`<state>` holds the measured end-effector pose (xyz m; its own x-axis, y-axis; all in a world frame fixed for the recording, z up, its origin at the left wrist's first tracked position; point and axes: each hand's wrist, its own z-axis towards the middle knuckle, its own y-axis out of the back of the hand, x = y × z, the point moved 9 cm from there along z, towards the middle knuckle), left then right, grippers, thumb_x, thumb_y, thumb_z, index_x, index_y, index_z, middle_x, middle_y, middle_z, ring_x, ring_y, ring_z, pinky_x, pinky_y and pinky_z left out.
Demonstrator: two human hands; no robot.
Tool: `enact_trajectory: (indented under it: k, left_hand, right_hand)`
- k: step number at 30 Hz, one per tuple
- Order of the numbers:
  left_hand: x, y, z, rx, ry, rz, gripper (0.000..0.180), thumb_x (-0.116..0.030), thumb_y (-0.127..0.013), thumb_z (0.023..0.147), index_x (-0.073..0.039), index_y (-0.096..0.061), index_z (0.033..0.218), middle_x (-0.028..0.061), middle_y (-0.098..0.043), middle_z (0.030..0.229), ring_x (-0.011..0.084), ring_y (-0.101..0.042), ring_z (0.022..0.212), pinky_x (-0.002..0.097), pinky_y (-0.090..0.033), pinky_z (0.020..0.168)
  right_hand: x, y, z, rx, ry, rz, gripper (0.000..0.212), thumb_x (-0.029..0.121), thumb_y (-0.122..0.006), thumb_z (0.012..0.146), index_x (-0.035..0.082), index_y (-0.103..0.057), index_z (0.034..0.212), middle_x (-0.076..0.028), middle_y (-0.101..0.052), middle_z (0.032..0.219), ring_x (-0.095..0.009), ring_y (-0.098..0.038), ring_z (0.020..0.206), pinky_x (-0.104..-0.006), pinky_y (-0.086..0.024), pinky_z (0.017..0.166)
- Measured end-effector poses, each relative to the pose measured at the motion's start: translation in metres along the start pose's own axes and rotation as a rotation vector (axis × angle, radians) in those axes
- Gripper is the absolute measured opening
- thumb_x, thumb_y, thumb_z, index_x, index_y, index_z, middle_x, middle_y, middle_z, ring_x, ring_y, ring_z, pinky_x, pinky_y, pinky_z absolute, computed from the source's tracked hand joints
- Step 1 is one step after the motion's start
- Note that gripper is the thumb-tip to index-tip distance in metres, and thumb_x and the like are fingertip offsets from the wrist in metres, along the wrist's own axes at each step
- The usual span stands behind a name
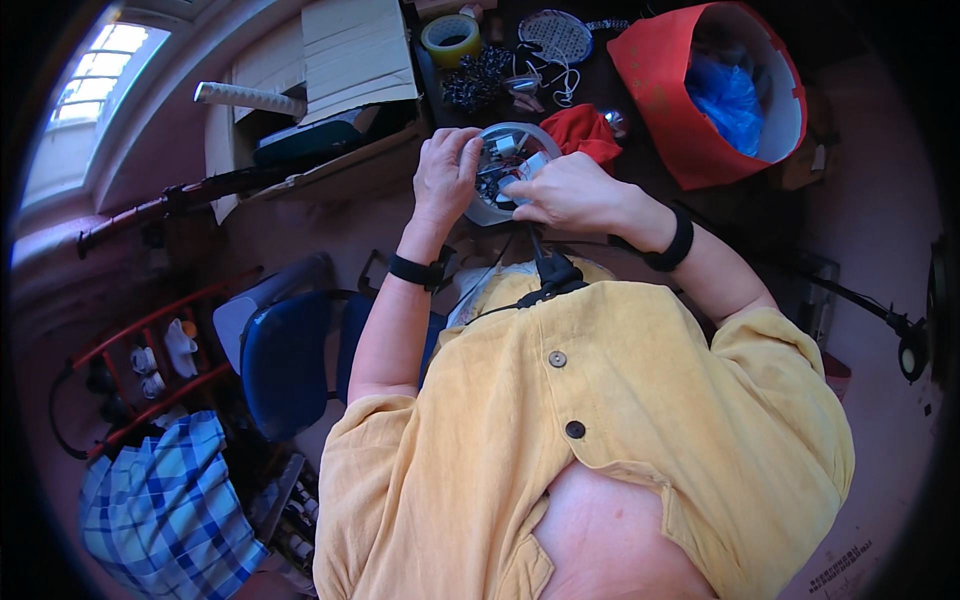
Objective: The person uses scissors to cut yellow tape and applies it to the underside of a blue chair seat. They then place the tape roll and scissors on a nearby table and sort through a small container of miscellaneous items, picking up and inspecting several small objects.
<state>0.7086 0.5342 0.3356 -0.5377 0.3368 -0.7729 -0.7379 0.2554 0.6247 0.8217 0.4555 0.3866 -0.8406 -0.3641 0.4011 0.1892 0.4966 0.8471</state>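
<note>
A round, clear plastic tub (484, 212) sits at the near edge of the dark table, holding several small white blocks that look like plug adapters (507, 146) and dark small parts. My left hand (447, 178) is closed on the tub's left rim, thumb toward the inside. From the right, my right hand (575, 196) reaches over the rim with its fingers bent down among the contents, beside a white block (534, 165). The hand itself hides what its fingertips hold, if anything. A red cloth (584, 138) lies bunched just behind the tub's right side.
Left of the tub stands an open cardboard box (360, 55) with a white rod (250, 98) across it. Behind are a roll of yellow tape (451, 42), a racket-shaped item (556, 38) and cords. A red bag (650, 90) with blue plastic inside stands right. A blue chair (290, 365) is at left.
</note>
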Motion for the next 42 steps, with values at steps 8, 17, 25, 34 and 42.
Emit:
enact_trajectory:
  k: [8, 17, 25, 34, 42]
  left_hand:
    - [0.002, 0.000, -0.002, -0.019, 0.010, -0.003, 0.025, -0.030, -0.056, 0.101, -0.013, -0.072, 0.111, 0.0064, -0.063, 0.110, 0.0261, -0.058, 0.105, 0.0380, -0.051, 0.085]
    - [0.000, 0.001, 0.000, -0.010, 0.002, -0.008, 0.026, -0.030, -0.056, 0.102, -0.012, -0.072, 0.111, 0.0065, -0.063, 0.110, 0.0259, -0.058, 0.105, 0.0376, -0.051, 0.084]
    - [0.000, 0.001, 0.000, -0.011, -0.004, -0.030, 0.026, -0.029, -0.056, 0.101, -0.011, -0.072, 0.111, 0.0073, -0.063, 0.109, 0.0270, -0.057, 0.105, 0.0384, -0.050, 0.085]
    - [0.002, -0.002, 0.000, 0.001, 0.005, -0.032, 0.026, -0.029, -0.056, 0.102, -0.011, -0.071, 0.112, 0.0084, -0.063, 0.111, 0.0274, -0.056, 0.107, 0.0381, -0.049, 0.088]
    - [0.003, -0.003, 0.000, 0.003, 0.012, -0.065, 0.026, -0.028, -0.056, 0.102, -0.010, -0.071, 0.112, 0.0091, -0.063, 0.112, 0.0273, -0.056, 0.109, 0.0375, -0.047, 0.091]
  right_hand:
    - [-0.005, -0.002, 0.012, 0.063, -0.046, 0.061, 0.032, 0.043, -0.064, 0.093, 0.019, -0.070, 0.113, -0.013, -0.072, 0.090, -0.033, -0.070, 0.085, -0.0450, -0.054, 0.069]
    - [-0.031, 0.028, 0.003, -0.422, -0.080, 0.076, 0.023, 0.024, -0.066, 0.094, 0.017, -0.064, 0.117, -0.011, -0.073, 0.089, -0.030, -0.071, 0.079, -0.0399, -0.057, 0.065]
    - [-0.069, 0.094, -0.045, -0.707, -0.015, 0.628, 0.021, 0.019, -0.061, 0.101, 0.007, -0.064, 0.119, -0.007, -0.071, 0.081, -0.014, -0.069, 0.072, -0.0261, -0.053, 0.062]
    - [-0.159, 0.046, -0.015, -0.912, -0.294, 0.607, 0.022, 0.021, -0.059, 0.100, 0.007, -0.063, 0.116, -0.004, -0.064, 0.074, -0.012, -0.061, 0.065, -0.0302, -0.049, 0.061]
    - [-0.219, -0.032, 0.051, -0.598, -0.404, 0.882, 0.025, 0.020, -0.054, 0.101, 0.008, -0.063, 0.121, -0.006, -0.066, 0.077, -0.013, -0.064, 0.068, -0.0293, -0.052, 0.068]
